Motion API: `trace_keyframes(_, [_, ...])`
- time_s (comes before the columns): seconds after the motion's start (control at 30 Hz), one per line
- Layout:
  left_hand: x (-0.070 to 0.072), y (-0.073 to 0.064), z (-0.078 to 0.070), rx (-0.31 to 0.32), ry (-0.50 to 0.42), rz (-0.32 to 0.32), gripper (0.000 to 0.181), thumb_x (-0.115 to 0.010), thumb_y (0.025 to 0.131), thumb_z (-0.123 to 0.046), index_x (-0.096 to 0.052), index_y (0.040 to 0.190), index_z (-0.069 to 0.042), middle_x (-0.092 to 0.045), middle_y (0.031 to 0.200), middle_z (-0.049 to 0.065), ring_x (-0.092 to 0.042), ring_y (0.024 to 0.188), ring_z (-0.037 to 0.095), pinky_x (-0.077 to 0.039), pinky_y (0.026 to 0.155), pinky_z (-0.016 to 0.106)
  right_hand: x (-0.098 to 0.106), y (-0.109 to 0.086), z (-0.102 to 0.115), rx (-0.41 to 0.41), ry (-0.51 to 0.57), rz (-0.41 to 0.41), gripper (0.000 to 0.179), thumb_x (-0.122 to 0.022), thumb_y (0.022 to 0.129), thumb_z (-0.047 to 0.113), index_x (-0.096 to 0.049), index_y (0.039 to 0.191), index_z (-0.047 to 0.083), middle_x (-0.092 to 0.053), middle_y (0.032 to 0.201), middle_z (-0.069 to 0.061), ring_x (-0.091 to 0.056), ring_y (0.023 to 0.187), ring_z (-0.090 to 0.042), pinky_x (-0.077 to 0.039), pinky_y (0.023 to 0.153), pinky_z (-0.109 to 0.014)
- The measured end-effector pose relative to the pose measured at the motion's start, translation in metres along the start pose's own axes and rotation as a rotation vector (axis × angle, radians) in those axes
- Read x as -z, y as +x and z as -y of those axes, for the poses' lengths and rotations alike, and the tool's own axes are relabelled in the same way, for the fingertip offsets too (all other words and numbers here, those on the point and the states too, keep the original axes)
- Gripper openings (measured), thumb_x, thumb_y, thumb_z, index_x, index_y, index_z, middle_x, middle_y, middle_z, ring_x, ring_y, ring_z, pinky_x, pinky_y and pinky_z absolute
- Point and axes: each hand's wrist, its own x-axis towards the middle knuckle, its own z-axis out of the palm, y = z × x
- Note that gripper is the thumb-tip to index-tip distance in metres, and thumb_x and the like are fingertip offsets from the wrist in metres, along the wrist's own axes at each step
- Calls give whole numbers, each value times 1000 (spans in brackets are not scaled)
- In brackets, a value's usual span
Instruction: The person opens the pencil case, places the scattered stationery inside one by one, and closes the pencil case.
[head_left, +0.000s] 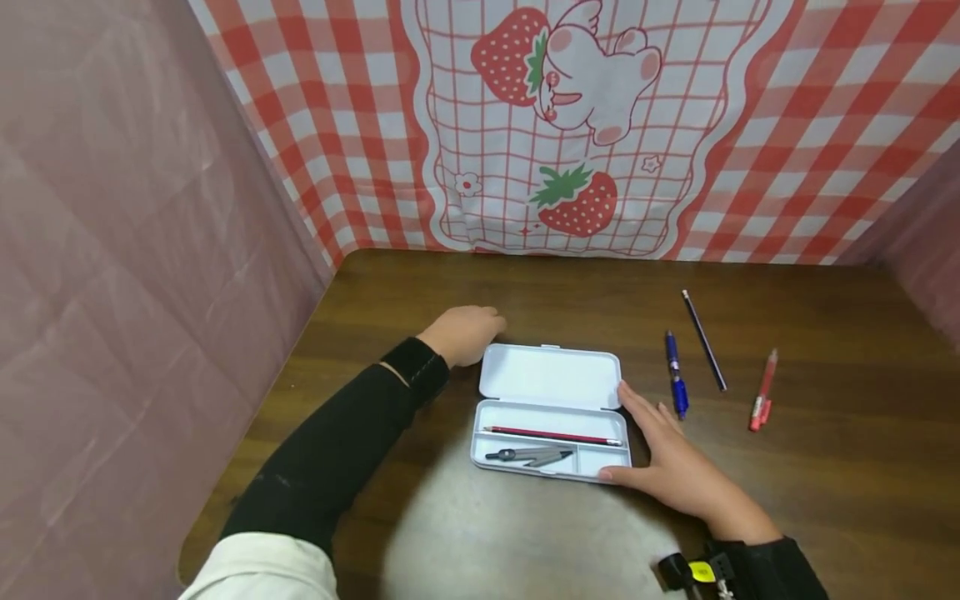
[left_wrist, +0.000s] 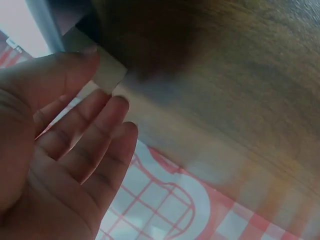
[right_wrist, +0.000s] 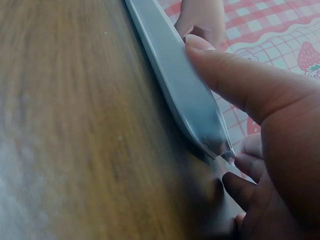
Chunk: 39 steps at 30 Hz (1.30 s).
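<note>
- Left hand (head_left: pixel 463 335) pinches a beige block (left_wrist: pixel 111 70) near the open white rectangular case (head_left: pixel 551 379).
- Right hand (head_left: pixel 667 462) grips its right end, likely steadying it.
- Inside, red-black pencil (head_left: pixel 551 435) and grey compass (head_left: pixel 517 455) lie apart, presumably sorted.
- Rightward on brown wooden desk (head_left: pixel 847 483): blue pen (head_left: pixel 677 377), dark pencil (head_left: pixel 704 340), red pen (head_left: pixel 763 392).

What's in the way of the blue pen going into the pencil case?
The right hand, at the right end of the white pencil case, lies between its tray and the blue pen. I see nothing else between them.
</note>
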Motion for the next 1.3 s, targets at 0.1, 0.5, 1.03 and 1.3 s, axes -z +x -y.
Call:
trace_keyframes(0.1, [-2,2,0,-8,-8,33,27,-55,105,-10,-70,127,-17,-69,120,3,-64,113,19,-49,102,37,-1,0,0,-4,7,-3,117,-86,80,50,-17,165,8,-19,167,-24,-10,151,-53,1,117,-68])
trace_keyframes(0.5, [2,-4,4,-13,17,-12,22,-60,103,-12,-73,120,-18,-69,114,2,-65,106,18,-53,94,37,-1,0,0,4,-4,-10,117,-87,80,50,-18,165,8,-19,167,-24,-14,150,-52,0,117,-68])
trace_keyframes(1.03, [12,-34,6,125,-214,-190,16,-72,96,-17,-71,112,-16,-63,102,-1,-61,90,16,-53,87,36,-1,1,2,-4,-3,2,118,-87,79,50,-18,165,7,-19,166,-25,-13,150,-52,1,117,-67])
trace_keyframes(1.3, [8,-58,-21,176,-416,-325,20,-76,95,-20,-72,114,-15,-63,102,-2,-59,87,14,-52,84,34,0,1,2,-12,-2,5,119,-86,79,51,-16,165,8,-18,167,-25,-11,151,-53,1,117,-68])
